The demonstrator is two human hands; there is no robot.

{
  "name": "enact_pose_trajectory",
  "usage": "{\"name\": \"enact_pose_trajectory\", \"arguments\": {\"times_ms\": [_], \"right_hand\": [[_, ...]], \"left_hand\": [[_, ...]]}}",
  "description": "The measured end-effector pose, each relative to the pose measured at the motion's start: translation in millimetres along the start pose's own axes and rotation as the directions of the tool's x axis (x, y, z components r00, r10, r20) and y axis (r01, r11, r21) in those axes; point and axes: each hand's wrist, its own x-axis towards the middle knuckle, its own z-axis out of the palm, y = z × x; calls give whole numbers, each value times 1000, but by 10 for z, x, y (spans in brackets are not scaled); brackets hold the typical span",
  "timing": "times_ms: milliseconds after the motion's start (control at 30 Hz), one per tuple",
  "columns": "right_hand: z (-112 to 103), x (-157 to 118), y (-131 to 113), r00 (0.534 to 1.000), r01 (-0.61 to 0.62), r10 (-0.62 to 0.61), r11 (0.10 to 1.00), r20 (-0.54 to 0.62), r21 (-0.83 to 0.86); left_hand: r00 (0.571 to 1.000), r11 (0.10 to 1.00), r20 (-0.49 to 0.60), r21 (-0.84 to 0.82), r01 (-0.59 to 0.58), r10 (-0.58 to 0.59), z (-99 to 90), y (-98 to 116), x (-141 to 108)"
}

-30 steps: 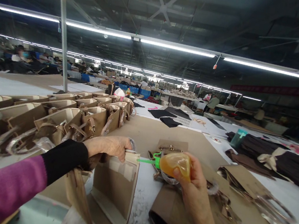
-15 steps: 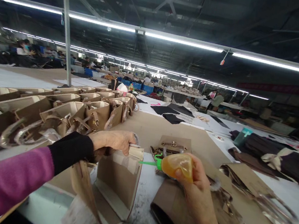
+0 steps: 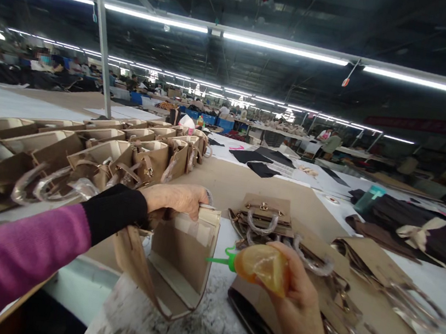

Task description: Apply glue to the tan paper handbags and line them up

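My left hand grips the top edge of an open tan handbag body, which stands tilted on a stained white sheet. Its pale lining strip shows along the inside bottom. In my right hand is a squeeze bottle of amber liquid with a green nozzle, lying level and pointing left. The nozzle tip is at the bag's right edge; whether it touches cannot be made out. Below my right wrist lies a brown bag piece, partly hidden by the arm.
Rows of tan handbags with wrapped handles fill the left side. Flat tan bags and another lie to the right. Farther back are black pieces, a teal cup, dark fabric and a metal post.
The squeeze bottle has moved down along the bag's right edge, from near its top corner to about mid-height. My left hand keeps its hold. The view has shifted slightly.
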Motion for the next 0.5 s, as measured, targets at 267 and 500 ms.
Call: {"name": "enact_pose_trajectory", "arguments": {"times_ms": [267, 500], "right_hand": [[6, -174, -10, 994, -61, 62, 998, 91, -15], [7, -325, 102, 988, -118, 117, 993, 96, 2]], "left_hand": [[1000, 1000, 19, -24, -6, 7, 30, -32, 24], [999, 999, 11, -31, -43, 43, 45, -17, 2]]}}
